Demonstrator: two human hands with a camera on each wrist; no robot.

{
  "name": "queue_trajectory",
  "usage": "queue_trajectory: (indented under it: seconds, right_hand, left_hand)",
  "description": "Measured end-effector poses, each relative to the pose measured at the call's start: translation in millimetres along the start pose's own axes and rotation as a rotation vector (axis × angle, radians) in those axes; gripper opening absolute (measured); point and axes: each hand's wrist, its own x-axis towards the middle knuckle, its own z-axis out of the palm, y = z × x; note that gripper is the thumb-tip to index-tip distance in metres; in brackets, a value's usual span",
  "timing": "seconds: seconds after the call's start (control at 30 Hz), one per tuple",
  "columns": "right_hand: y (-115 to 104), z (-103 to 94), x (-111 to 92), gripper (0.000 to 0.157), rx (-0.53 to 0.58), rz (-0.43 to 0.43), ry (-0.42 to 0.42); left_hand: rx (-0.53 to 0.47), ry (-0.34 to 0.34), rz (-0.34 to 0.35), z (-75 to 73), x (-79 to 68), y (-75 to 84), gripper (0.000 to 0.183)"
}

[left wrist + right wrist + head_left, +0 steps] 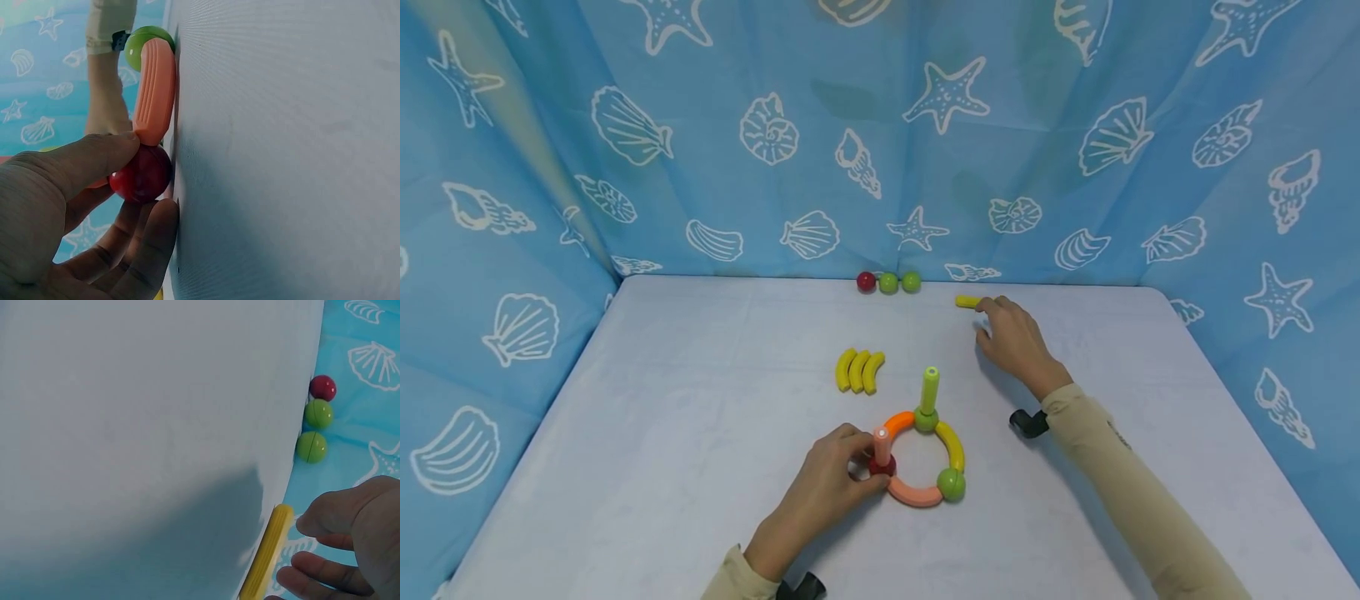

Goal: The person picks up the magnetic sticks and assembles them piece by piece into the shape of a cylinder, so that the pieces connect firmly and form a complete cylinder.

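A ring of curved pieces and balls lies on the table, with an orange arc [898,423], a yellow arc [953,446], a salmon arc [915,495] and green balls [951,483]. A light green rod [929,392] and a salmon rod [882,447] stand upright on it. My left hand [835,475] holds the red ball [144,175] under the salmon rod between thumb and fingers. At the far edge, my right hand [1015,337] reaches the yellow rod [269,553]; thumb and fingers are parted beside it, not closed around it.
A red ball [867,282] and two green balls [899,283] sit in a row at the table's back edge. Three yellow curved pieces [859,372] lie behind the ring. A blue shell-print curtain [850,192] hangs behind the table.
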Motion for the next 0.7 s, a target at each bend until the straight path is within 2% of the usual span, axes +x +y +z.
queue_trajectory:
  seconds: [0.43, 0.7]
  right_hand:
    - [8.3, 2.2, 34.0, 0.038, -0.054, -0.025, -0.030]
    - [10.9, 5.9, 47.8, 0.039, -0.080, -0.055, -0.081]
  left_hand:
    - [-0.013, 0.009, 0.008, -0.8, -0.6, -2.9, 0.023]
    - [-0.024, 0.002, 0.002, -0.1, -0.9, -3.9, 0.023]
